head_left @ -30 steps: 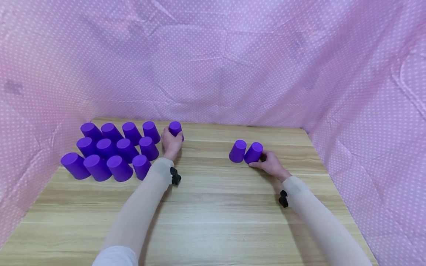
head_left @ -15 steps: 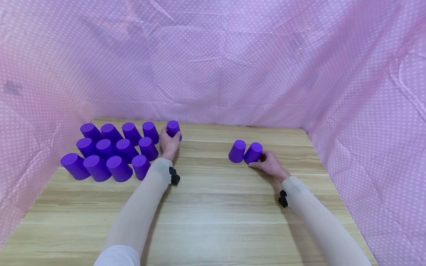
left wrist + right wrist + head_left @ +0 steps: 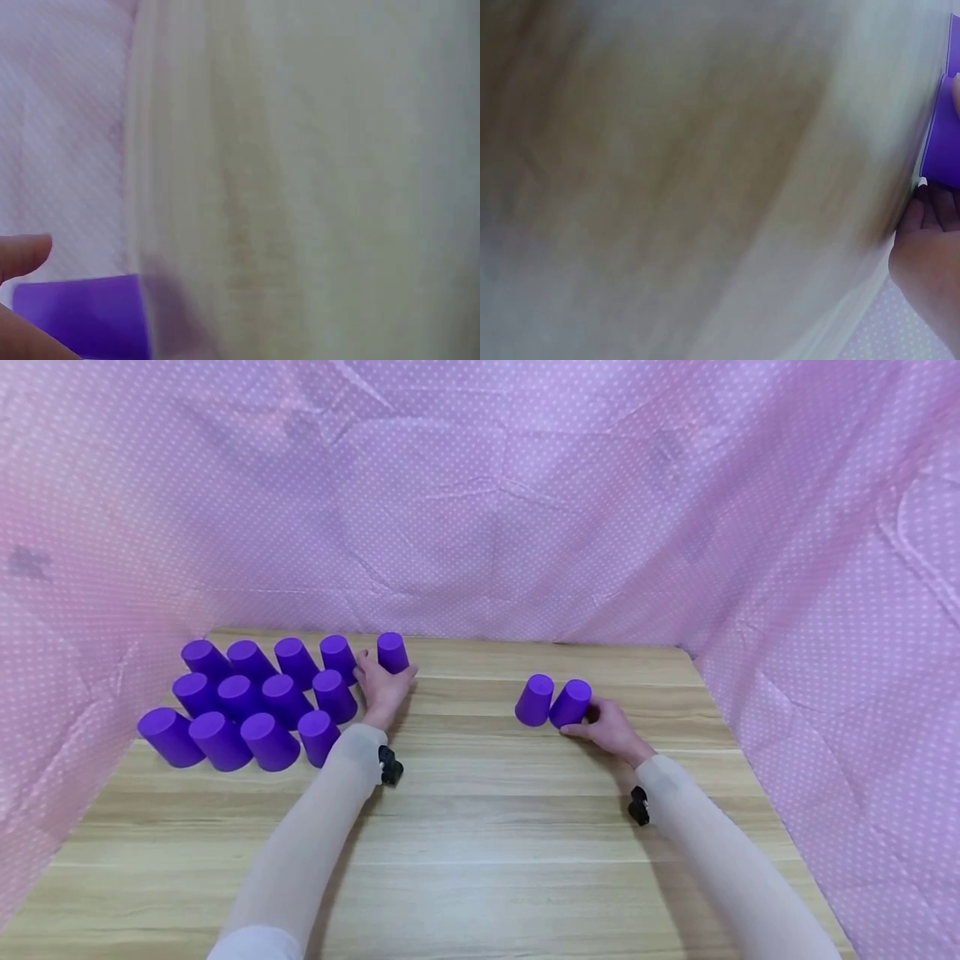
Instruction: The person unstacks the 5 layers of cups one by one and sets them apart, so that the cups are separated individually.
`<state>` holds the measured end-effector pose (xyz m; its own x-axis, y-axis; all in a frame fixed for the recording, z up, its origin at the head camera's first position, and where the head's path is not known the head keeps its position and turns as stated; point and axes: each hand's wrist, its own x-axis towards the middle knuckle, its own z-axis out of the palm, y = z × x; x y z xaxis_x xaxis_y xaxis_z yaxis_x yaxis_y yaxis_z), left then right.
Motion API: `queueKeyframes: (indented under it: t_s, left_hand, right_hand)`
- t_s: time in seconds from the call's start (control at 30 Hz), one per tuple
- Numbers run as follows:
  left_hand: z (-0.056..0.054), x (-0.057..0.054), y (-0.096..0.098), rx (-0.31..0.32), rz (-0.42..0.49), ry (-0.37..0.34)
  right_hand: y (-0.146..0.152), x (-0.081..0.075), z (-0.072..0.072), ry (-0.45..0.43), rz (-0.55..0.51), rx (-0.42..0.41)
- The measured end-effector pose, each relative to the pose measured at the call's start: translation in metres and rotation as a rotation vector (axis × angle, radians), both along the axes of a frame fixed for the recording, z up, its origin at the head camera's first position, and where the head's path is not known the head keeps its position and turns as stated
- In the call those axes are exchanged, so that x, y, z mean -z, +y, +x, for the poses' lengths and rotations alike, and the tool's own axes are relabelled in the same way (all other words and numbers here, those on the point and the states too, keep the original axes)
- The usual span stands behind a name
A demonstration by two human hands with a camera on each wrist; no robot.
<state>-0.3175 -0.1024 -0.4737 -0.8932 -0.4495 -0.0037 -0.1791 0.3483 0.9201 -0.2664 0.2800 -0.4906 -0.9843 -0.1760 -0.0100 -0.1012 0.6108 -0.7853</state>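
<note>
My left hand [image 3: 385, 692] is spread just in front of an upside-down purple cup [image 3: 392, 652] at the table's back. In the left wrist view the thumb [image 3: 26, 255] stands away from that cup's side. My right hand [image 3: 611, 731] holds another overturned purple cup [image 3: 573, 702] low down, its thumb at the near side. Its other fingers are partly hidden behind the cup in the head view. Directly left of this one stands a further purple cup [image 3: 536, 700], also bottom up.
To the left, several purple cups [image 3: 238, 695] stand overturned in three rows, the back row's last cup [image 3: 339, 658] close beside my left hand. Pink dotted cloth [image 3: 480, 527] hangs behind and on both sides of the wooden table [image 3: 465, 827].
My left hand shifts the back cup slightly left, then its fingers and thumb spread off it and the hand draws back a little. The right hand keeps its hold without moving.
</note>
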Motion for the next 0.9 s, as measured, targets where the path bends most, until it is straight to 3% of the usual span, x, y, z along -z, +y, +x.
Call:
queueKeyframes:
  t_s: [0.17, 0.27, 0.47, 0.67, 0.8, 0.9]
  left_hand:
    - [0.011, -0.011, 0.016, -0.031, -0.042, 0.029]
    - [0.019, -0.014, 0.032, -0.008, -0.082, 0.072]
    - [0.033, -0.014, 0.066, 0.180, -0.154, 0.030]
    - [0.036, -0.013, 0.104, 0.378, -0.047, -0.038]
    - [0.036, -0.010, 0.128, 0.513, -0.016, -0.030]
    - [0.035, -0.008, 0.143, 0.580, -0.024, -0.011]
  right_hand:
    - [0.003, -0.001, 0.001, -0.021, -0.013, 0.010]
    - [0.003, 0.000, 0.000, -0.027, -0.010, 0.010]
    - [0.001, 0.001, -0.003, -0.019, -0.009, 0.006]
    - [0.002, 0.001, -0.003, -0.021, -0.013, 0.006]
    - [0.002, 0.002, -0.003, -0.034, -0.009, 0.018]
    - [0.000, 0.001, -0.003, -0.033, -0.006, 0.010]
